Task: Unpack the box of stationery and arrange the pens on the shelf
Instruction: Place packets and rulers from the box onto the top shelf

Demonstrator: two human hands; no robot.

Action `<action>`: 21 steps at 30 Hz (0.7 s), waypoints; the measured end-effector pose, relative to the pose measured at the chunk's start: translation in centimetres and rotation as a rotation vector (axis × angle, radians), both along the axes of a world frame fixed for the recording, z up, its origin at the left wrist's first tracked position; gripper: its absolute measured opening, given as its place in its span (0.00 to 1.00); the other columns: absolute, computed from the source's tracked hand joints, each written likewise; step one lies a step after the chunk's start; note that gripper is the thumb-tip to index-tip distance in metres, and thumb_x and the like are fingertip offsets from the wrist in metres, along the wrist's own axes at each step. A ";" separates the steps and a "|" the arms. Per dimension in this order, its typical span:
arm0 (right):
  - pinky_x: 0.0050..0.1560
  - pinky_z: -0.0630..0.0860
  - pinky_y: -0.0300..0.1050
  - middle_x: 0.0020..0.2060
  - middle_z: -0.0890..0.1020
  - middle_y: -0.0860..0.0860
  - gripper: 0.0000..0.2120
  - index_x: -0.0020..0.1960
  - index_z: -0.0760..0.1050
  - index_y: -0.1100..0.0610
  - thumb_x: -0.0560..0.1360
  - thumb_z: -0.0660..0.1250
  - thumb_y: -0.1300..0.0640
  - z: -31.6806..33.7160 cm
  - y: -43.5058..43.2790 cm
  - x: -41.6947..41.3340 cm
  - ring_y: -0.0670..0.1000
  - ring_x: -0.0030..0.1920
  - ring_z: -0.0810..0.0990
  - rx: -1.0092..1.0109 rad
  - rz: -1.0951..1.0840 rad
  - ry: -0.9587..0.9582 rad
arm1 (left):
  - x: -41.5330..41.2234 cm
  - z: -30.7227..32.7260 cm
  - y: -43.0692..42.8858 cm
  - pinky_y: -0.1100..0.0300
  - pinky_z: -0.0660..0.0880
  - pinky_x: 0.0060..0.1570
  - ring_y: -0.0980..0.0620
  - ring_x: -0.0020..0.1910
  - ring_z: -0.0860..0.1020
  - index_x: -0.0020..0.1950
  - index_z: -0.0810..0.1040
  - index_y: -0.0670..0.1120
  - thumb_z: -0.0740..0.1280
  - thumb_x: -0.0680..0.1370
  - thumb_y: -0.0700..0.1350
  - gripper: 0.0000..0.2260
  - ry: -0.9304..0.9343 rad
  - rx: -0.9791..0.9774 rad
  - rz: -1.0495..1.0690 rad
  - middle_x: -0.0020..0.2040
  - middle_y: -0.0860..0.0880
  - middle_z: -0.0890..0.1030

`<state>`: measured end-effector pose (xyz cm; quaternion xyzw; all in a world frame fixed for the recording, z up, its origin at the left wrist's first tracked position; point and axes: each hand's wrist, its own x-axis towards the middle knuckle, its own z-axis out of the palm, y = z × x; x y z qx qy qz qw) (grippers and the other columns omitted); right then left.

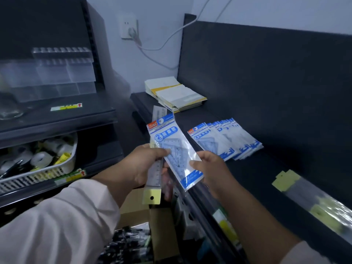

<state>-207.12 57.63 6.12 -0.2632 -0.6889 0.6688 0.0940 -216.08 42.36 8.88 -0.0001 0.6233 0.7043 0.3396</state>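
Note:
My left hand (pixel 142 164) grips a long ruler pack (pixel 156 172) with a yellow header card at its lower end. Its thumb also pinches the left edge of a blue-and-white geometry set packet (pixel 175 147). My right hand (pixel 209 166) pinches that packet's right edge. Both hands hold it above the front edge of the dark shelf (pixel 266 168). A fanned row of the same packets (pixel 226 140) lies on the shelf just to the right. An open cardboard box (pixel 163 231) stands below my hands, with dark items (pixel 129 242) inside.
A stack of white and yellow paper pads (pixel 175 94) lies at the shelf's back. Left is another dark shelf unit with clear acrylic organisers (pixel 57 73) and a white basket of tape rolls (pixel 38 159). Plastic-wrapped yellow items (pixel 314 199) lie at the right shelf edge.

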 end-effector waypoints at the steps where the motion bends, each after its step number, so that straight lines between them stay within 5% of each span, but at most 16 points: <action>1: 0.40 0.76 0.48 0.37 0.84 0.55 0.05 0.43 0.79 0.58 0.74 0.67 0.66 -0.1 1.0 0.0 0.53 0.36 0.80 -0.011 -0.036 0.011 | 0.0 0.2 0.6 0.60 0.75 0.33 0.49 0.34 0.81 0.49 0.77 0.42 0.65 0.77 0.37 0.03 0.010 -0.021 -0.023 0.40 0.43 0.83; 5: 0.35 0.75 0.42 0.37 0.81 0.55 0.06 0.43 0.77 0.58 0.73 0.66 0.69 -0.6 5.4 -0.8 0.51 0.33 0.79 0.045 -0.218 0.028 | -0.2 0.6 2.2 0.57 0.74 0.36 0.47 0.38 0.79 0.46 0.73 0.41 0.56 0.79 0.38 0.07 -0.037 -0.074 0.010 0.41 0.42 0.80; 8: 0.41 0.75 0.44 0.44 0.81 0.57 0.07 0.47 0.77 0.58 0.73 0.67 0.67 -1.9 8.8 -1.8 0.51 0.39 0.78 0.176 -0.280 -0.018 | -0.2 0.8 2.5 0.56 0.77 0.35 0.46 0.37 0.78 0.48 0.71 0.41 0.53 0.80 0.36 0.08 -0.040 -0.072 0.039 0.41 0.40 0.78; 12: 0.51 0.72 0.44 0.57 0.78 0.56 0.15 0.60 0.76 0.60 0.73 0.68 0.64 -3.3 10.9 -2.9 0.53 0.51 0.77 0.329 -0.284 -0.127 | -0.5 0.7 2.3 0.54 0.75 0.38 0.46 0.34 0.77 0.55 0.72 0.40 0.55 0.79 0.33 0.09 0.042 -0.077 -0.051 0.39 0.40 0.77; 19: 0.57 0.68 0.43 0.63 0.75 0.54 0.18 0.66 0.72 0.56 0.76 0.66 0.55 -1.2 10.6 -2.9 0.53 0.62 0.74 0.684 -0.239 -0.119 | -1.1 0.8 2.6 0.60 0.78 0.32 0.46 0.34 0.79 0.53 0.75 0.38 0.61 0.79 0.34 0.06 0.212 -0.227 -0.164 0.40 0.39 0.81; 21: 0.59 0.70 0.43 0.60 0.77 0.52 0.17 0.64 0.74 0.56 0.77 0.65 0.54 0.3 10.2 -2.4 0.50 0.59 0.76 0.514 -0.239 0.019 | -1.2 0.8 2.9 0.60 0.78 0.33 0.46 0.35 0.78 0.52 0.75 0.37 0.61 0.79 0.34 0.05 0.309 -0.307 -0.275 0.40 0.39 0.81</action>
